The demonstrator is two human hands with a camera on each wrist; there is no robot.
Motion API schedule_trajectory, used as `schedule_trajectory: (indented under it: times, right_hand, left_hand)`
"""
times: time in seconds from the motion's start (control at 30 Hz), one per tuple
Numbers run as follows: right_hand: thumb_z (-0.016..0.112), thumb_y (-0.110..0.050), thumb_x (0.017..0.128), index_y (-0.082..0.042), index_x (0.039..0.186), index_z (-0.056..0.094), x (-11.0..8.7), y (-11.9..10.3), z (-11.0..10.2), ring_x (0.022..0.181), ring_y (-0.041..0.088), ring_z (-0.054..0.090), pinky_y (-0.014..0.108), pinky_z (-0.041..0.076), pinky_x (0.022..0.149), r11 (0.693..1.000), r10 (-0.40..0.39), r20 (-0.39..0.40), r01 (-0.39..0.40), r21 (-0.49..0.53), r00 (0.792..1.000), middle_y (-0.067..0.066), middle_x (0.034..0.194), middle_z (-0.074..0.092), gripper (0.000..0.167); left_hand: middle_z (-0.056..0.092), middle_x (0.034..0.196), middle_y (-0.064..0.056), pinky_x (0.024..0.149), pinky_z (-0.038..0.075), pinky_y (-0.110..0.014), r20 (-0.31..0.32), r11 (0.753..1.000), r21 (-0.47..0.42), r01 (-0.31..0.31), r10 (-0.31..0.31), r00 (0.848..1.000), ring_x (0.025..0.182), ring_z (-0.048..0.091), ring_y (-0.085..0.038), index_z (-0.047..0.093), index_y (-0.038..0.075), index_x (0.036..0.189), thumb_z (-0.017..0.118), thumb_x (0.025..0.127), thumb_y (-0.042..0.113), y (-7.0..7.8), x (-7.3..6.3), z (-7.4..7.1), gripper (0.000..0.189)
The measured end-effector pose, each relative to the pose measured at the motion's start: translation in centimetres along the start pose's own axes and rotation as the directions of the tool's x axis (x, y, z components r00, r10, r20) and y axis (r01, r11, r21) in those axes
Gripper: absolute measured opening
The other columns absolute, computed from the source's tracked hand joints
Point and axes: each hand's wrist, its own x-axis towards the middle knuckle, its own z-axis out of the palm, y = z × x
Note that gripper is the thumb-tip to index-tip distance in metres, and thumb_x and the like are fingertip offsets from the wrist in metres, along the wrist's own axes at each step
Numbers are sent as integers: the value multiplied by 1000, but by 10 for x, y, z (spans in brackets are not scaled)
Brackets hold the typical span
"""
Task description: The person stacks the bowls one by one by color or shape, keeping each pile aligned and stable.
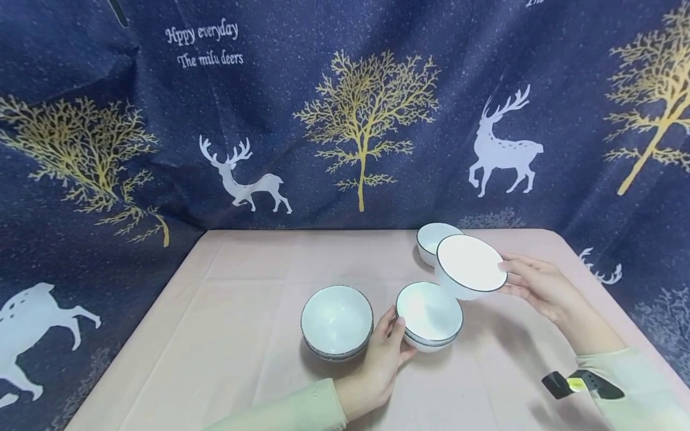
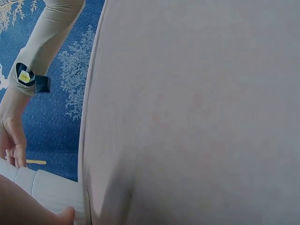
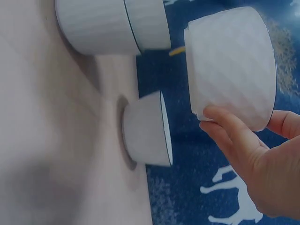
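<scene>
My right hand (image 1: pixel 539 290) holds a white dark-rimmed bowl (image 1: pixel 471 263) in the air, tilted, by its right side. In the right wrist view, the bowl's textured outside (image 3: pixel 229 70) shows, with fingers at its foot and the thumb towards the rim. Below and left of it, a stack of similar bowls (image 1: pixel 429 311) stands on the table. My left hand (image 1: pixel 380 368) grips that stack's near left side. In the left wrist view, part of this hand (image 2: pixel 23 201) lies against the stacked bowls (image 2: pixel 56 190); the rest is out of frame.
Left of my left hand stands another stack of bowls (image 1: pixel 336 320). A single bowl (image 1: pixel 428 239) sits near the table's back edge, partly hidden by the raised bowl. A pink cloth covers the table (image 1: pixel 259 299). Behind it hangs a dark blue curtain (image 1: pixel 323 179) with deer and trees.
</scene>
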Motion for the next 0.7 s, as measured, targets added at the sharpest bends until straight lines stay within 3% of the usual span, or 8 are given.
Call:
schedule_trajectory:
  times: [0.23, 0.5, 0.7]
  right_hand:
    - [53, 2, 95, -23, 96, 70, -1, 7, 17, 89, 14, 69, 31, 61, 78, 994, 55, -25, -58, -95, 998, -8, 103, 68, 30]
    - [54, 1, 95, -22, 100, 69, -3, 13, 32, 89, 15, 69, 32, 61, 78, 991, 61, -8, -61, -116, 998, -7, 105, 67, 28]
    - [56, -2, 95, -11, 115, 63, -4, 16, 41, 92, 15, 69, 33, 61, 80, 982, 65, 1, -64, -175, 998, -7, 107, 67, 23]
  left_hand:
    - [8, 154, -29, 98, 52, -43, -5, 1000, 2, -4, 4, 1000, 138, 27, -44, 15, 3, 152, 46, 100, 32, -1, 0, 0, 67]
    - [10, 155, -27, 99, 51, -43, -8, 1000, 6, -4, 4, 1000, 139, 27, -42, 16, 4, 152, 47, 100, 33, -2, -1, 0, 67]
    - [11, 154, -28, 99, 51, -44, -2, 1000, 13, -10, 10, 1000, 139, 25, -44, 15, 4, 152, 45, 100, 35, 0, -1, 1, 68]
